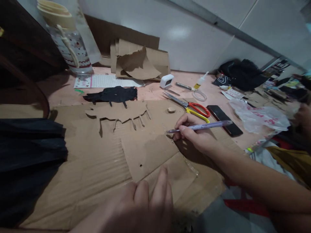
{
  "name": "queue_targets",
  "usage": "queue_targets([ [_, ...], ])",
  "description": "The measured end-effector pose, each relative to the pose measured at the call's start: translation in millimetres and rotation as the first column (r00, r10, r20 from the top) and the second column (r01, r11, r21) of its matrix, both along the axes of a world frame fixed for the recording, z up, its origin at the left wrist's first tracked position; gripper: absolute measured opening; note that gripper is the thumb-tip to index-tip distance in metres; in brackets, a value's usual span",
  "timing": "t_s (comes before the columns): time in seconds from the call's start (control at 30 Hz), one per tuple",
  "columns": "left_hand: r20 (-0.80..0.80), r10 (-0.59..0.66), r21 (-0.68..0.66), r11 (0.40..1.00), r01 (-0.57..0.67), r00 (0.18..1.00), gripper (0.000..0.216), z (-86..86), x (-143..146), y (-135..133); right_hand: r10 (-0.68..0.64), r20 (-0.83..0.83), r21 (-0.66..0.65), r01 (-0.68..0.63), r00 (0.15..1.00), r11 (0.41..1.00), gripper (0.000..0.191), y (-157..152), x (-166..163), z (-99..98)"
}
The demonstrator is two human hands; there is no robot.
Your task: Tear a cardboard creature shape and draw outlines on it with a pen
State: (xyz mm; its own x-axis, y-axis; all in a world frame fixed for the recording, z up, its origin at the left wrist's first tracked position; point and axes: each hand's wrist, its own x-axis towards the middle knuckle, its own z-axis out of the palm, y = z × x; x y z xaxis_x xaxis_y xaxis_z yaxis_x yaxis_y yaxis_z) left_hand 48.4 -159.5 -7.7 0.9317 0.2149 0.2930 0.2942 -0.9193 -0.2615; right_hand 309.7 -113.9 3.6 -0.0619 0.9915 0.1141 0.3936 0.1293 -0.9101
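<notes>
My right hand [194,134] grips a purple pen [201,126] in a writing hold, its tip resting at the right corner of a small brown cardboard piece [148,153]. My left hand [145,200] lies flat with fingers stretched out on the near edge of that piece, pressing it onto the large corrugated cardboard sheet [92,161]. A cut cardboard shape with thin prongs [119,113] lies farther back on the sheet. A small hole shows in the cardboard piece near its middle.
Red-and-yellow scissors [191,108], a black phone [224,119], a glue bottle [200,81], a tape ring [199,95] and a white box [166,81] lie behind. Black fabric [113,94], a plastic bag [257,118], a bottle [70,42], torn cardboard [138,61] at the wall.
</notes>
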Motion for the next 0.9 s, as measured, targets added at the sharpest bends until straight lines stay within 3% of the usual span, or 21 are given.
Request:
queue_targets([
  [0.27,-0.108,-0.050,-0.183,0.983,0.030,0.993,0.041,-3.0,1.4,4.2,-0.029,0.021,0.029,0.029,0.999,0.999,0.011,13.4,2.7,-10.2],
  [0.9,-0.122,-0.078,-0.163,0.985,0.057,0.989,0.038,-0.4,5.7,7.6,-0.061,0.120,0.020,0.059,0.991,0.998,0.011,11.9,-0.8,-6.4],
])
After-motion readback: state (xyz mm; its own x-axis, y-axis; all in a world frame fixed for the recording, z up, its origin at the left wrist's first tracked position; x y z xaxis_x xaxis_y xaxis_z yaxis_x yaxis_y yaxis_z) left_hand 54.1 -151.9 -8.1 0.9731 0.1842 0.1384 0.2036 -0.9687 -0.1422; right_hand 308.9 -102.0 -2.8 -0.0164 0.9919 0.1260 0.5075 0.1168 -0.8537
